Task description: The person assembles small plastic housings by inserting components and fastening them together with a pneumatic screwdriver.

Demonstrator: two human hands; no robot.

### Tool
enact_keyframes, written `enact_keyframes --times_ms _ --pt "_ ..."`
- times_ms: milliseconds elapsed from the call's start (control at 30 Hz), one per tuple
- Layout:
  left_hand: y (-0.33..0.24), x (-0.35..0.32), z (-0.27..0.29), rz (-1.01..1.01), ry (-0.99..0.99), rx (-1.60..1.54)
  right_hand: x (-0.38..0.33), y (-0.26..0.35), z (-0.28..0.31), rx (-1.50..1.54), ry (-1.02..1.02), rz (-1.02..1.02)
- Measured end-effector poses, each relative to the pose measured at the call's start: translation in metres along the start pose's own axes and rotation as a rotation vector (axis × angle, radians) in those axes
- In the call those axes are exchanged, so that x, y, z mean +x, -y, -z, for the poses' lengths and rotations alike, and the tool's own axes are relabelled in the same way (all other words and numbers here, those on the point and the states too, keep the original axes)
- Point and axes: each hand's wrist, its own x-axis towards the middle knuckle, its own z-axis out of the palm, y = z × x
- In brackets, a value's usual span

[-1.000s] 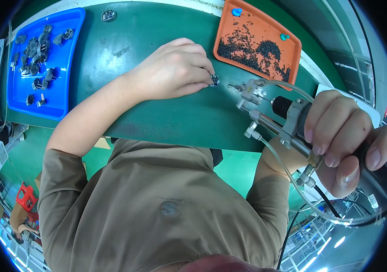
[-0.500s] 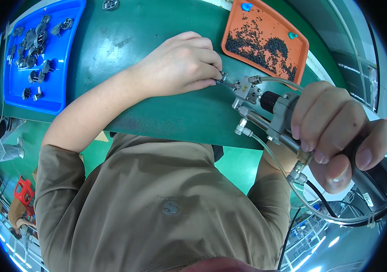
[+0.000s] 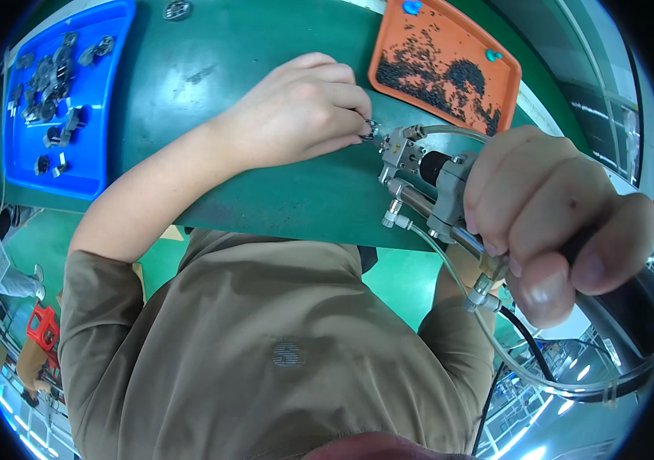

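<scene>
Small metal part [image 3: 370, 132] pinched at the fingertips of the left hand [image 3: 296, 115], pressed down on the green counter [image 3: 212, 69], fingers curled tight together around it. Nose of the pneumatic screwdriver [image 3: 427, 184] touching that part from the right, metal fittings and clear hoses [image 3: 511, 360] trailing off its body. Right hand [image 3: 557, 222] wrapped around the tool's dark grip, fingers closed hard, thumb on top. Further out: orange tray [image 3: 496, 100] just beyond the tool, scattered with tiny dark screws [image 3: 427, 73]. Far to the left, well apart, blue tray [image 3: 89, 169] loaded with more small metal pieces [image 3: 51, 73]. One lone round metal piece [image 3: 177, 9] on the counter at the top edge. Olive shirt [image 3: 266, 353] filling the lower view.
</scene>
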Motion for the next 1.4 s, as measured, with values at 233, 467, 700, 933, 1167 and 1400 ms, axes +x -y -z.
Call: enact_keyframes --times_ms 233,467,700,933,1167,1400 --pt "-0.006 -0.011 -0.002 0.006 -0.004 -0.020 0.018 -0.011 -0.052 -0.096 -0.415 -0.021" --pt "-0.022 -0.011 0.067 0.047 -0.001 0.464 -0.022 0.051 -0.011 -0.037 -0.263 0.296" --pt "-0.005 -0.130 0.194 0.702 -0.270 0.976 0.002 0.034 -0.012 -0.090 -0.313 0.235" --pt "0.017 -0.071 0.145 0.494 -0.189 0.608 -0.004 0.030 -0.029 -0.185 -0.506 0.206" --pt "0.033 -0.070 0.131 0.567 -0.040 0.638 -0.007 0.037 -0.040 -0.194 -0.474 0.168" --pt "0.016 -0.054 0.111 0.464 0.053 0.542 -0.001 0.040 -0.044 -0.229 -0.514 0.100"
